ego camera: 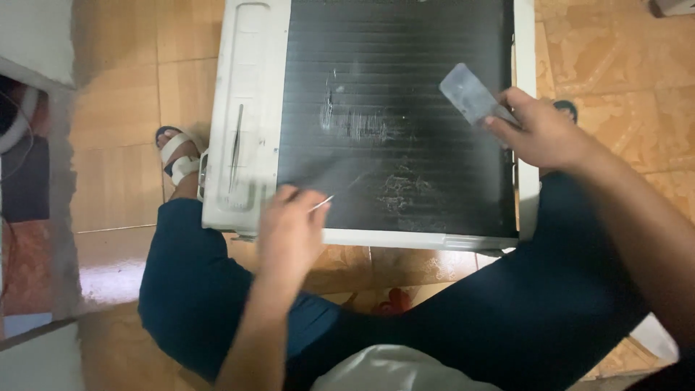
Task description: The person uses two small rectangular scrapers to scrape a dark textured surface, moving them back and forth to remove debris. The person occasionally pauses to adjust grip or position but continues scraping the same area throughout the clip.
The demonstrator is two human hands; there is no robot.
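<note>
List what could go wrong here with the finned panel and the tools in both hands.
1. The right hand holds a flat grey comb-like tool over the black finned coil panel of the white appliance casing; the whitish marks suggest bent fins, and hard strokes may flatten more.
2. The left hand pinches a thin metal pick at the fins; a slip might gouge them or prick a finger.

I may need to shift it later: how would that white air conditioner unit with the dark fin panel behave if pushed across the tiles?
The air conditioner unit looks boxy and broad, so probably heavy and unlikely to tip. It lies flat on smooth floor tiles, so it may slide rather than roll. The dark fin panel shows scuffed, bent-looking patches, suggesting the fins are fragile under pressure.
</note>
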